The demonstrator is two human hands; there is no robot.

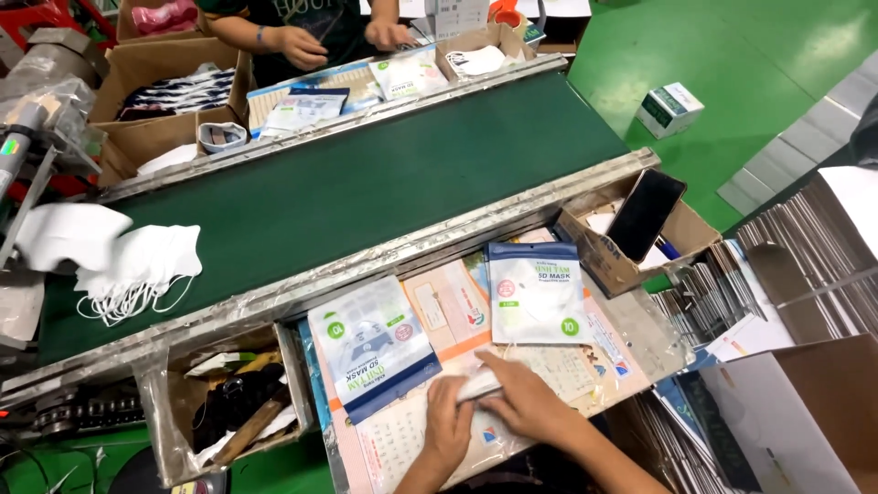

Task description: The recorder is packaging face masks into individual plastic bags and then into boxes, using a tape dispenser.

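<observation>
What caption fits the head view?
Both hands, left hand and right hand, press a white mask stack beside the green conveyor.

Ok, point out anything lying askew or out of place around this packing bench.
A small green-and-white box sits alone on the green floor, tilted, away from the benches. White masks lie in a loose heap on the conveyor belt, ear loops trailing.

two mask packets [375, 346], one phone [646, 214], two hands [485, 407]
</observation>
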